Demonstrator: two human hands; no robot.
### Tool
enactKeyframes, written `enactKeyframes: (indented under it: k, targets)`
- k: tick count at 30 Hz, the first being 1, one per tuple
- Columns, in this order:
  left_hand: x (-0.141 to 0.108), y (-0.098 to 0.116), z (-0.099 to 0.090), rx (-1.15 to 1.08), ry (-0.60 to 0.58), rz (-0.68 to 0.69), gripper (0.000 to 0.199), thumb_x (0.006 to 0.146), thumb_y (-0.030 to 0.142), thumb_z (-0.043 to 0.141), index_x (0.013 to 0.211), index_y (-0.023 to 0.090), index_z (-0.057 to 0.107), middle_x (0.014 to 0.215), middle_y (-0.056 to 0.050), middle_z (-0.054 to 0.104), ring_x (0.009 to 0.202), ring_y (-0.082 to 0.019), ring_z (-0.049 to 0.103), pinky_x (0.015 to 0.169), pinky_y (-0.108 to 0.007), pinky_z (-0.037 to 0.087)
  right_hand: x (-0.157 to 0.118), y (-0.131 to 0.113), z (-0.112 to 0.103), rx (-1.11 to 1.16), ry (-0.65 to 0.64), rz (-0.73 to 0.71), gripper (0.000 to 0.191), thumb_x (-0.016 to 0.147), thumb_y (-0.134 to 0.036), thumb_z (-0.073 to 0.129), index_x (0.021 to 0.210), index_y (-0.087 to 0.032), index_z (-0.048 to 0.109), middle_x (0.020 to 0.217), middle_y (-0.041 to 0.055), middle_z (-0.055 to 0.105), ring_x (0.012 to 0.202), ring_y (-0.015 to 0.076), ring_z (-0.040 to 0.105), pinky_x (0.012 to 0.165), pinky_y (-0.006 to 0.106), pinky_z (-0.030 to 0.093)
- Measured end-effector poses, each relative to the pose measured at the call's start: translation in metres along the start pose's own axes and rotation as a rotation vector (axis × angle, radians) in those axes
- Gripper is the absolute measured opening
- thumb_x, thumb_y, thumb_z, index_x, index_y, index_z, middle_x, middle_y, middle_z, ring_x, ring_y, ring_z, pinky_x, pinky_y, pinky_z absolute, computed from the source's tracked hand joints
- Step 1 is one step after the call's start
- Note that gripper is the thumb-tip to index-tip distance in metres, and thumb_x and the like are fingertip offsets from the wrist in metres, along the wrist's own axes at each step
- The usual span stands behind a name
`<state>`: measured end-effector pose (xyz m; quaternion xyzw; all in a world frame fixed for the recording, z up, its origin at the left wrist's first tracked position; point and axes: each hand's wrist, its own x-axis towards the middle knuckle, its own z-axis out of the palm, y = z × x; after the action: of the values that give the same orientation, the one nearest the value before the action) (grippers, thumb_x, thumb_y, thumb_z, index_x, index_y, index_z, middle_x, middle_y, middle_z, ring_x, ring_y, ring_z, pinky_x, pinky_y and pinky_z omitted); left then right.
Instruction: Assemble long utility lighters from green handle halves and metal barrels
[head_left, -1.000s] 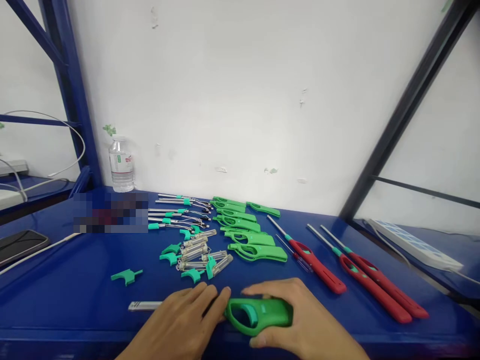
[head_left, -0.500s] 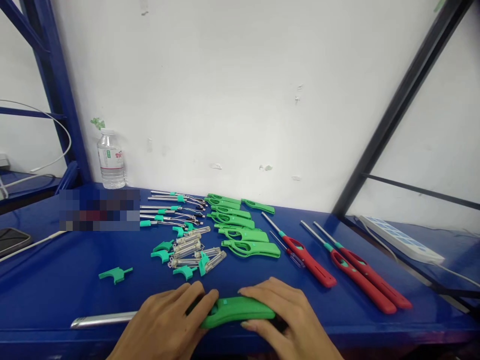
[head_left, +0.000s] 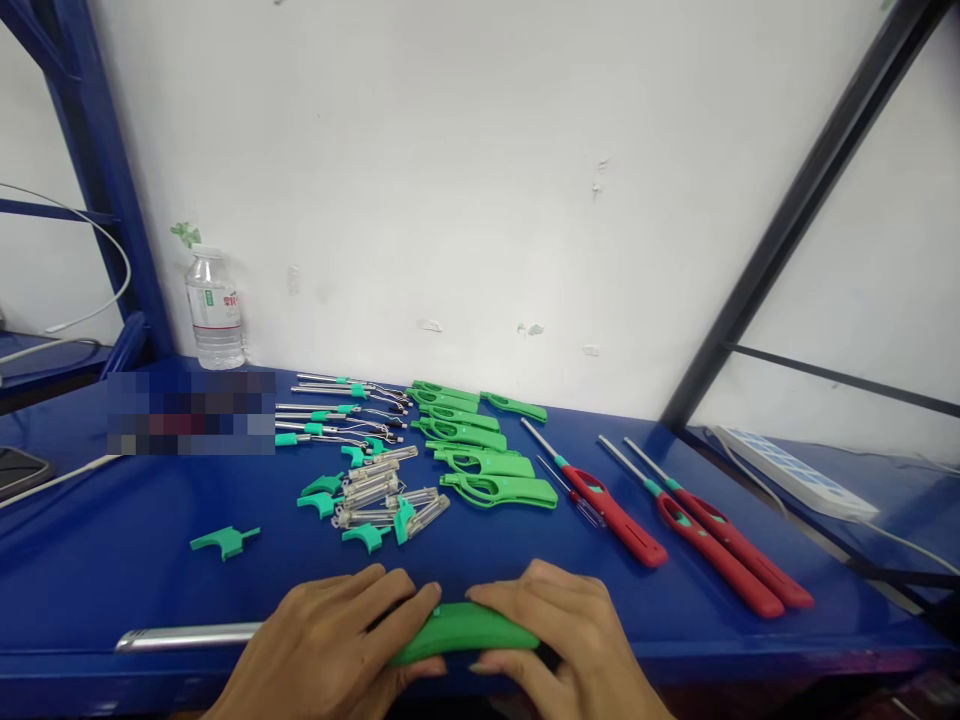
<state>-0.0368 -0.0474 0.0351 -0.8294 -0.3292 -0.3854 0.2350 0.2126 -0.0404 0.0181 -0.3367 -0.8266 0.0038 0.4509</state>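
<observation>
A green lighter handle (head_left: 469,630) lies between my hands near the table's front edge. My left hand (head_left: 341,640) wraps round its left part, where a silver metal tube (head_left: 191,636) sticks out to the left. My right hand (head_left: 551,625) pinches the handle's right end between thumb and fingers. Beyond them lie several green handle shells (head_left: 499,490), clear plastic pieces (head_left: 371,490) and teal triggers (head_left: 225,541). Silver tubes with wires (head_left: 322,416) lie further back. The join of handle and tube is hidden under my left hand.
Three red lighters (head_left: 615,520) and a thin screwdriver (head_left: 589,508) lie on the right of the blue table (head_left: 150,580). A water bottle (head_left: 215,315) stands at the back left, a phone (head_left: 19,470) at the left edge. A power strip (head_left: 795,475) is at the right.
The held handle has rolled, its top face turning so its edge now shows. My hands have drawn slightly closer together around it, and the view has shifted a little.
</observation>
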Motion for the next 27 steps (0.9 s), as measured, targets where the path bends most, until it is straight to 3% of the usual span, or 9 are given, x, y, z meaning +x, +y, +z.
enactKeyframes:
  k: [2,5,8,10,13,15,19,27]
  targets:
    - [-0.001,0.0,0.0,0.003,0.013,0.0,0.039,0.123,0.037,0.026,0.114,0.026,0.063,0.085,0.007,0.083,0.071,-0.012,0.081,0.058,-0.026,0.057,-0.004,0.002,0.001,0.007,-0.041,0.042,0.051,0.112,-0.069,0.046,0.114,-0.036,0.085,0.1,0.0022,0.089,0.089,0.0249,0.084,0.084,0.032,0.067]
    - [-0.005,0.002,0.001,0.041,0.018,-0.01,0.038,0.122,0.041,0.03,0.118,0.025,0.065,0.088,0.005,0.083,0.073,-0.013,0.081,0.061,-0.026,0.058,-0.011,0.003,-0.002,0.0,-0.161,0.183,0.033,0.104,-0.064,0.068,0.118,-0.039,0.084,0.11,0.0,0.088,0.109,0.0281,0.081,0.101,0.035,0.064]
    - [-0.009,0.003,0.005,0.105,0.015,0.007,0.036,0.122,0.041,0.034,0.126,0.026,0.066,0.096,0.003,0.083,0.075,-0.014,0.081,0.067,-0.027,0.059,-0.012,0.005,-0.006,-0.01,-0.194,0.31,0.027,0.098,-0.057,0.08,0.118,-0.039,0.085,0.116,-0.001,0.087,0.115,0.0282,0.079,0.099,0.031,0.064]
    - [-0.009,0.004,0.008,0.112,0.024,0.018,0.036,0.122,0.036,0.032,0.124,0.026,0.066,0.098,0.002,0.082,0.074,-0.014,0.08,0.065,-0.027,0.059,-0.007,0.005,-0.007,0.013,-0.2,0.383,0.026,0.102,-0.055,0.075,0.119,-0.037,0.084,0.114,-0.0017,0.087,0.109,0.0243,0.08,0.089,0.024,0.064]
    - [-0.01,0.001,0.01,0.084,-0.008,0.013,0.038,0.122,0.029,0.029,0.125,0.025,0.066,0.102,-0.001,0.082,0.081,-0.015,0.081,0.065,-0.025,0.059,0.002,0.004,-0.01,0.114,-0.317,0.461,0.028,0.11,-0.051,0.06,0.119,-0.035,0.081,0.08,-0.0054,0.082,0.081,0.0178,0.078,0.076,0.019,0.06]
    - [-0.012,-0.001,0.011,0.07,-0.07,0.005,0.037,0.122,0.03,0.03,0.132,0.024,0.065,0.111,-0.003,0.082,0.09,-0.017,0.083,0.072,-0.028,0.063,0.007,0.003,-0.011,0.152,-0.365,0.448,0.029,0.113,-0.049,0.055,0.12,-0.034,0.079,0.079,-0.0052,0.08,0.08,0.0181,0.077,0.079,0.021,0.059]
    - [-0.017,-0.005,0.011,0.062,-0.162,-0.022,0.034,0.12,0.032,0.036,0.14,0.025,0.062,0.12,-0.004,0.081,0.1,-0.023,0.081,0.085,-0.037,0.065,0.011,0.005,-0.01,0.175,-0.332,0.375,0.023,0.109,-0.046,0.065,0.121,-0.032,0.079,0.114,0.0005,0.082,0.106,0.0228,0.076,0.096,0.027,0.057]
    - [-0.016,-0.003,0.012,0.024,-0.149,-0.066,0.032,0.118,0.029,0.04,0.137,0.024,0.064,0.119,-0.005,0.08,0.102,-0.025,0.08,0.086,-0.039,0.065,0.014,0.007,-0.002,0.151,-0.324,0.341,0.02,0.107,-0.031,0.07,0.125,-0.031,0.079,0.117,0.003,0.076,0.114,0.0247,0.07,0.104,0.035,0.055]
